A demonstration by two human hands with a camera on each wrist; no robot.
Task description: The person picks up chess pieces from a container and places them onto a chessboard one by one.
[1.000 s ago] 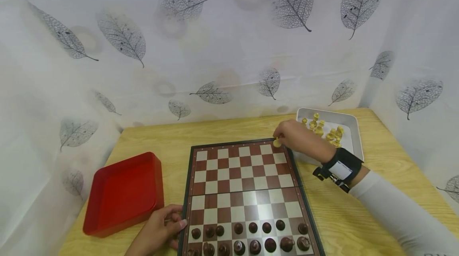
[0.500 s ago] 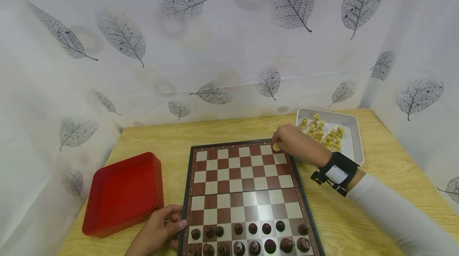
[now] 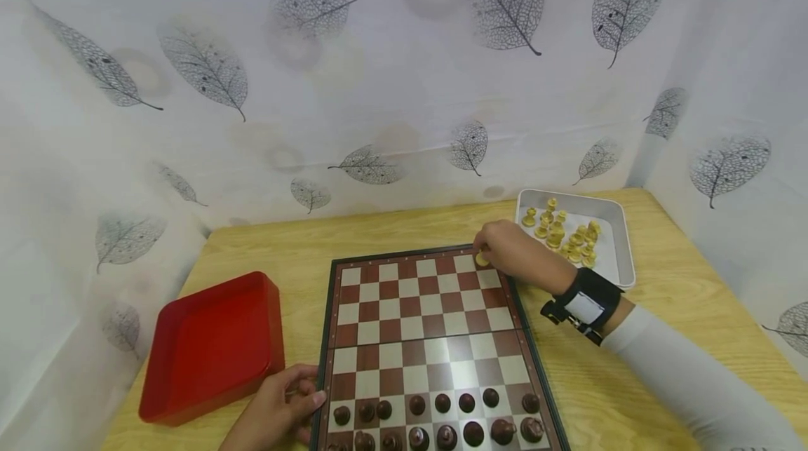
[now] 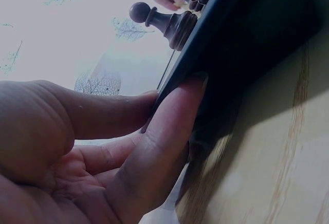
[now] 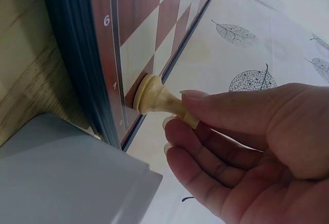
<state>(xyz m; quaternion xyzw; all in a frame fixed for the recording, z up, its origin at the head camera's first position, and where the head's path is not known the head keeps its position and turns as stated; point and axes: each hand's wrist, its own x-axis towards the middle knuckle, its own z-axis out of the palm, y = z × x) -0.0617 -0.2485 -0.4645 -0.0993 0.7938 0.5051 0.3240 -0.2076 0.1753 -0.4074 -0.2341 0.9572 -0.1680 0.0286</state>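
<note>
My right hand (image 3: 520,251) pinches a cream-coloured chess piece (image 5: 154,96) by its upper end, between thumb and fingertips. The piece's round base is at the far right corner square of the chessboard (image 3: 413,304); the fingers partly hide its top. With thumb above and index finger below, my left hand (image 3: 278,405) grips the board's left edge near the front, as the left wrist view (image 4: 139,136) shows close up. Dark brown chess pieces (image 3: 446,436) stand in two rows at the board's near end, including a dark pawn (image 4: 167,23) close to the left thumb.
Just right of the board's far corner, a white tray (image 3: 621,244) holds several cream chess pieces (image 3: 555,230). A red tray (image 3: 274,325) stands left of the board on the wooden table (image 3: 271,247). Leaf-patterned cloth (image 3: 379,86) rises behind the table.
My right hand has shifted slightly towards me, bringing the cream chess piece from the board's border onto the corner square. My left hand keeps its grip. The head view has turned a little.
</note>
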